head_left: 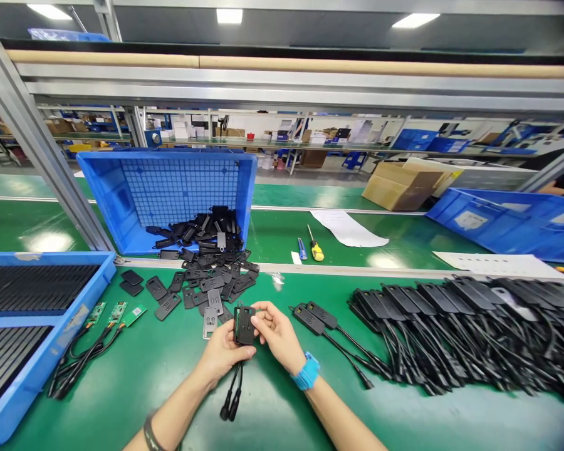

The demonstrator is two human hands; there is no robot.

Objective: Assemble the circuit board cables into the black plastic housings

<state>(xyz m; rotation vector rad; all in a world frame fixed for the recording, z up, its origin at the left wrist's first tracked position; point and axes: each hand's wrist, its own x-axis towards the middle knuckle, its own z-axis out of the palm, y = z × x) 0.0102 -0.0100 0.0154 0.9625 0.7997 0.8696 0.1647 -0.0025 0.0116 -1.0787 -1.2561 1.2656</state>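
Note:
Between my two hands is a small black plastic case (244,326) with two short cables (235,391) hanging from its lower end. A strip of green circuit board shows along its left side. My left hand (223,351) grips the case at its left and lower edge, thumb across the bottom. The fingers of my right hand (272,329), which has a blue wristband (307,372), close on its right edge. Just beyond the hands lies a loose pile of flat black covers (211,283). Two cased units with cables (310,318) lie to the right of my right hand.
A blue crate (169,188) lies tipped on its side, spilling black plastic parts. Circuit boards with cables (117,313) lie left, beside a blue tray (70,322). Many cabled units (418,313) line the right. A yellow screwdriver (316,250) and blue cutter (302,248) lie behind.

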